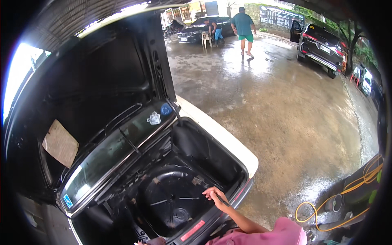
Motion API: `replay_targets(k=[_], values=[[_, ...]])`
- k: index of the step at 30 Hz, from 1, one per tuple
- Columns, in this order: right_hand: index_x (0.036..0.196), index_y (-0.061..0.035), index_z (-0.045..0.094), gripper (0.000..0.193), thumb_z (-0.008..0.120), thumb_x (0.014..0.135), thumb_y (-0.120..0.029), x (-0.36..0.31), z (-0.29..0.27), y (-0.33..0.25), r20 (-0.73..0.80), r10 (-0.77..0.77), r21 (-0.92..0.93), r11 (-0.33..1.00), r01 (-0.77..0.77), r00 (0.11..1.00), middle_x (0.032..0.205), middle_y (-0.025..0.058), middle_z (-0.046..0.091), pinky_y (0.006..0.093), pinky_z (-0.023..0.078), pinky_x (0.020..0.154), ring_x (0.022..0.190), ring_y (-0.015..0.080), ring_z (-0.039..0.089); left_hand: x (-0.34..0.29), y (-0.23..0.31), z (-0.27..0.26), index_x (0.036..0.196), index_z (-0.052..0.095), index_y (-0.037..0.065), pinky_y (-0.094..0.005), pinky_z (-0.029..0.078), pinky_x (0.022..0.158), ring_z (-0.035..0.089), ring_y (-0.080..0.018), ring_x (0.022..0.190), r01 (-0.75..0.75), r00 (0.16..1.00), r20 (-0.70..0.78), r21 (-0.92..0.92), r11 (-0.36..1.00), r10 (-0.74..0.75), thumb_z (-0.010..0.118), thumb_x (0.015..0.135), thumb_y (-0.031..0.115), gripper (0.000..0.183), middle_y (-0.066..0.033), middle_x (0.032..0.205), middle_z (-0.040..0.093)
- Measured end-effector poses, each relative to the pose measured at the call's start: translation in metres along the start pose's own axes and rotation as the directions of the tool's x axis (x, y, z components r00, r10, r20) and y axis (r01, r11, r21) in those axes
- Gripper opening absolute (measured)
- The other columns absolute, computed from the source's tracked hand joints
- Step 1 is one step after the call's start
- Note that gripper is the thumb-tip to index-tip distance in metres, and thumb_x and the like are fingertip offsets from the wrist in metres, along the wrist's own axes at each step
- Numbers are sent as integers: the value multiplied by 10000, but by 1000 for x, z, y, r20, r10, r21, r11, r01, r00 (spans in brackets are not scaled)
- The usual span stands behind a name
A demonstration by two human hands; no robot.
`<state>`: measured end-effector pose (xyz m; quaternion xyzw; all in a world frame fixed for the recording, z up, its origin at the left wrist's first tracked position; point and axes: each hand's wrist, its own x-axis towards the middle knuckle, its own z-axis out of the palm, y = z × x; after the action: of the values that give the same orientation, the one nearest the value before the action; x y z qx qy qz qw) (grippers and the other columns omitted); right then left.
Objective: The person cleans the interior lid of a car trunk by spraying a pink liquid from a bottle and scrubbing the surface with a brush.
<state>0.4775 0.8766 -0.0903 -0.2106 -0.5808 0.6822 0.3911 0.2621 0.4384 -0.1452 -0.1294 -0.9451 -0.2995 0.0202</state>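
My right hand [214,194] hangs over the rear edge of a white car's open trunk [179,192]. Its fingers are loosely bent and apart, with nothing seen in them; a dark band circles the wrist. Below it the black trunk floor has a round spare-wheel well with several light brown patches. At the lower picture edge, only a small part of my left hand [139,243] shows, beside a dark brownish lump [157,241] that I cannot make out. Its fingers are mostly cut off. A red label strip [192,230] lies along the trunk's rear sill.
The raised black trunk lid [94,69] fills the upper left. A yellow hose [314,210] coils on the right near a grey bucket [334,203]. Across the wet concrete [281,122], one person [243,26] walks and another bends near a dark car. A black SUV [322,47] stands far right.
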Motion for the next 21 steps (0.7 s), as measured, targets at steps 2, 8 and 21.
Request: replay_targets(k=[2, 8, 21], values=[[1209, -49, 572, 281, 613, 998, -230, 4, -12, 5, 51, 60, -112, 992, -54, 997, 1094, 70, 649, 266, 502, 810, 935, 118, 586, 5, -12, 8, 1505, 220, -80, -406, 393, 1078, 525, -337, 1241, -89, 995, -47, 3, 996, 89, 494, 1011, 418, 752, -243, 1386, 504], [1370, -71, 447, 561, 738, 891, -95, 29, 8, -27, 440, 120, -181, 982, -43, 890, 1405, 95, 456, 335, 498, 926, 1272, 203, 492, 50, -65, 62, 1488, 384, 1, -377, 388, 1072, 536, -258, 1232, -237, 926, -376, -573, 785, 5, 504, 996, 276, 576, -160, 1380, 542], [1571, -74, 136, 1342, 982, 539, -225, -12, 125, -83, 777, 30, -151, 978, 141, 629, 1535, 188, 324, 448, 407, 1078, 1375, 301, 398, 173, 245, -97, 1496, 401, 53, -383, 492, 899, 631, -280, 1123, -436, 847, -207, -798, 417, 490, 444, 998, 557, 710, -187, 1233, 659]])
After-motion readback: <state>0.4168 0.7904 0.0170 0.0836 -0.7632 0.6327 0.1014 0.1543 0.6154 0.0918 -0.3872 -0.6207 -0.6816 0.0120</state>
